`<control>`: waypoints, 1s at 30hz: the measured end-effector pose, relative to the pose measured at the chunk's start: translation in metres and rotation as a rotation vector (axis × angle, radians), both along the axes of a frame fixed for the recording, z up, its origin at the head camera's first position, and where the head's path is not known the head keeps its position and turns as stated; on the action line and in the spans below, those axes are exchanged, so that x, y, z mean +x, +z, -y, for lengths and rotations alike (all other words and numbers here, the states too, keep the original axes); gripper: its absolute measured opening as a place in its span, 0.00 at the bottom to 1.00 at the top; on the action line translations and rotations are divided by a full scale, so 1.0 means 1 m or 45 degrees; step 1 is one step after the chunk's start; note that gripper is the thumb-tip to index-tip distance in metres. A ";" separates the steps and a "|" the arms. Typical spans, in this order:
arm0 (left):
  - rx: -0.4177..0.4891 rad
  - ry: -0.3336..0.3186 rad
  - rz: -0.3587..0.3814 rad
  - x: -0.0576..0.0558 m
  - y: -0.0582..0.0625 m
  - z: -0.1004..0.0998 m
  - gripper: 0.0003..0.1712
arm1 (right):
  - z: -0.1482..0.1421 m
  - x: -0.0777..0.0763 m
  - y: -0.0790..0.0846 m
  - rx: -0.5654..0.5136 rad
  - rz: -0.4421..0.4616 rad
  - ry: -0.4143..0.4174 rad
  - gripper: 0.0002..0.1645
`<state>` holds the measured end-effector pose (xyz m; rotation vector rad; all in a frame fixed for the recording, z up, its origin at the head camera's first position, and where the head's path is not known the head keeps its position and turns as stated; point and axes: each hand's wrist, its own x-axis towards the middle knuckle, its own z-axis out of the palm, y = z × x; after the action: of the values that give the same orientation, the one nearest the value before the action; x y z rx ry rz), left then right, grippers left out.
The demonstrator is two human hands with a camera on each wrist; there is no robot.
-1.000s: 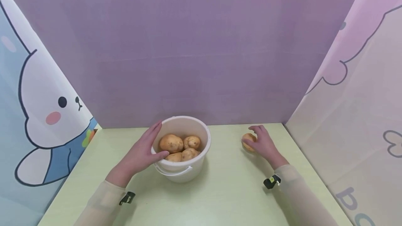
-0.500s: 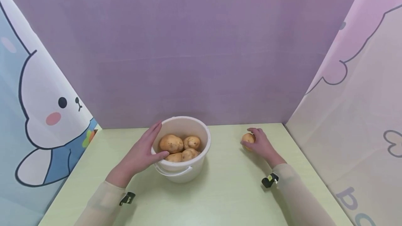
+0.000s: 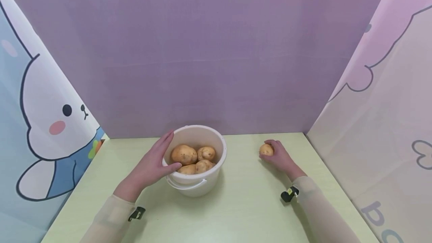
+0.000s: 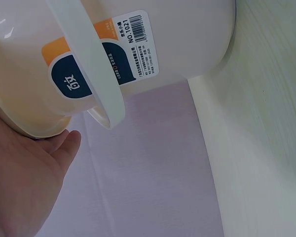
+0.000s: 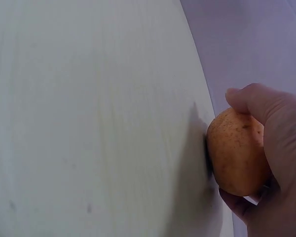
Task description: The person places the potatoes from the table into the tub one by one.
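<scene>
A white bucket (image 3: pixel 207 186) with its handle hanging at the front stands left of centre in the head view. Several potatoes (image 3: pixel 183 154) lie inside it. My left hand (image 3: pixel 152 163) holds the bucket's left rim, thumb across the near edge. In the left wrist view the fingers (image 4: pixel 68 148) show past the rim, above a printed label (image 4: pixel 129 47); the thumb is hidden there. Over to the right, another potato (image 3: pixel 266 150) is near the table's back edge. My right hand (image 3: pixel 281 158) grips it, thumb and fingers on opposite sides, as the right wrist view shows closely.
A pale green table (image 3: pixel 236 209) carries everything. Behind it rises a purple cloth wall (image 3: pixel 216 55). Printed cartoon panels flank the left (image 3: pixel 47 130) and right (image 3: pixel 381 123) sides. Black devices sit at the left wrist (image 3: pixel 136 213) and right wrist (image 3: pixel 289 194).
My right hand's thumb and fingers have come together round the potato, and it has shifted slightly toward the back. The left hand and the bucket have stayed put.
</scene>
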<state>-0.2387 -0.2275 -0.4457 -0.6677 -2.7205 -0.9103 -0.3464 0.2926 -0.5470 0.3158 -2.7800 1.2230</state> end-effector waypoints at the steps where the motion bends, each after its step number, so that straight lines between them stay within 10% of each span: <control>1: 0.000 0.000 0.000 0.000 0.000 0.000 0.64 | 0.000 0.000 -0.001 -0.002 0.002 0.003 0.42; 30: 0.005 -0.005 -0.003 0.000 0.002 -0.002 0.64 | 0.001 -0.004 0.001 -0.043 -0.027 0.069 0.38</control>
<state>-0.2383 -0.2257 -0.4436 -0.6733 -2.7156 -0.9153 -0.3502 0.2913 -0.5457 0.4017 -2.7468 1.2691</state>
